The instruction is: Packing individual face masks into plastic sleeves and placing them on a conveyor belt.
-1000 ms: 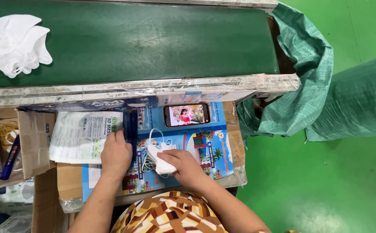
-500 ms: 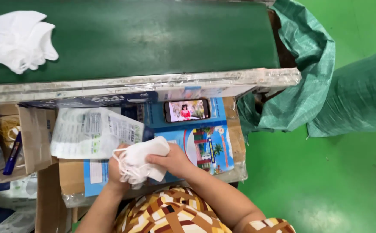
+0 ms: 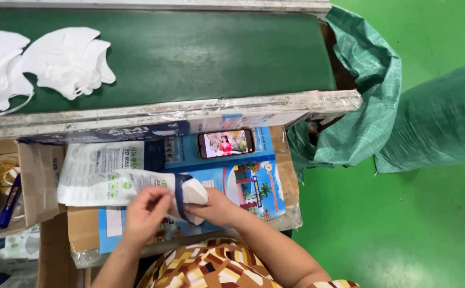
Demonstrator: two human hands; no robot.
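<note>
Head view, hands: the left hand (image 3: pixel 146 207) pinches the mouth of a printed packet (image 3: pixel 136 184); the right hand (image 3: pixel 216 207) grips a folded white mask (image 3: pixel 192 193) half inside it, above the cardboard worktop's (image 3: pixel 283 176) front edge.
Nearby: a phone (image 3: pixel 226 143) at the worktop's back edge; loose masks (image 3: pixel 64 61) on the green conveyor belt (image 3: pixel 211 48).
Risk: the mask could snag at the packet mouth and crumple.
Hidden: fingertips behind the packet; whether ear loops are tucked in.

Packets, printed card and a phone screen on my bench.

I hold a white packet with a dark blue band (image 3: pixel 176 194) in both hands, over a stack of flat white packets (image 3: pixel 96 170). A lit phone (image 3: pixel 226 143) lies flat on blue printed cardboard (image 3: pixel 251 184).
</note>
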